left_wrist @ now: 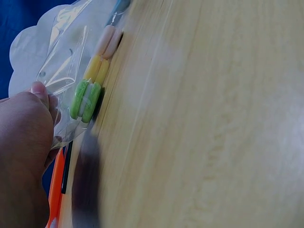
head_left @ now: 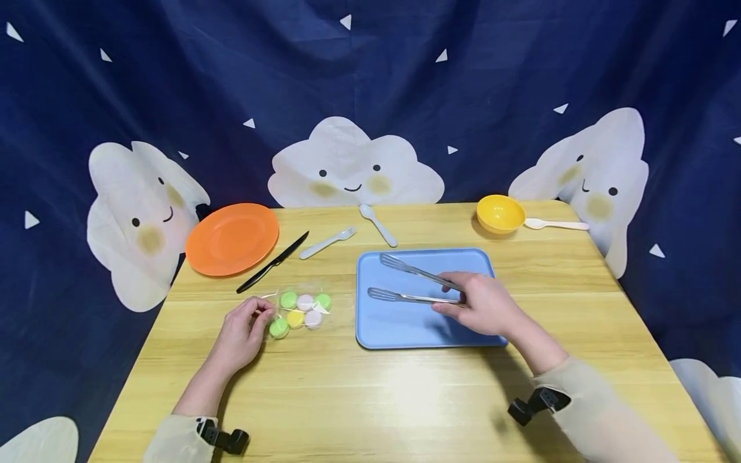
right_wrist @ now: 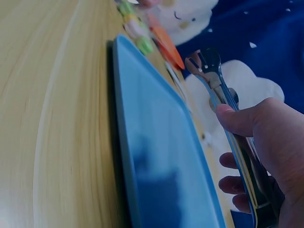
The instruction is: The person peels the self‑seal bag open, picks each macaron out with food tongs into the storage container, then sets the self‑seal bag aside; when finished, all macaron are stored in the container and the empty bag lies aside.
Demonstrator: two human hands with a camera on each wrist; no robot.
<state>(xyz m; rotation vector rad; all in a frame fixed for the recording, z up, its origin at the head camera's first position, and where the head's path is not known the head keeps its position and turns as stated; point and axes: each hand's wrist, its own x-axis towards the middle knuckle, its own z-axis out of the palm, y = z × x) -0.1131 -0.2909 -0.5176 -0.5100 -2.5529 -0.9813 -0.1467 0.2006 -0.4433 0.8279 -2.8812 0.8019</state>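
Two pale sleeves [head_left: 602, 411] come in from 7 and 5 o'clock over a wood-grain desk [head_left: 324, 399], each with a small black device [head_left: 222, 439] strapped at the wrist. Take the blue tray [head_left: 399, 331] as the clock's centre, 12 on its far side.

The left hand [head_left: 246, 331] is out at 9 o'clock, its grip pinching the near-left edge of a clear bag [left_wrist: 69, 66] between thumb and fingers. The bag sits between that hand and the tray, with six macarons [head_left: 296, 318] inside: three green, two lilac, one yellow.

The right hand [head_left: 480, 303] hangs over the tray's 3 o'clock side, its grip wrapped round metal tongs [head_left: 412, 298]. Their two arms stand apart, tips towards 9 o'clock, raised above the tray.

Farther off, a black knife [head_left: 276, 262] slants between 9 and 10, just beside an orange plate [head_left: 231, 239]. At 10 lies a pale fork [head_left: 324, 245], tines towards 2. A grey-white spoon [head_left: 379, 227] lies at 11, handle end near the tray. Between 1 and 2 stands a yellow bowl [head_left: 500, 225], and a pinkish spoon [head_left: 558, 224] lies beside it at 2.

Behind everything hangs a dark blue cloth [head_left: 393, 77] with smiling clouds and white triangles.
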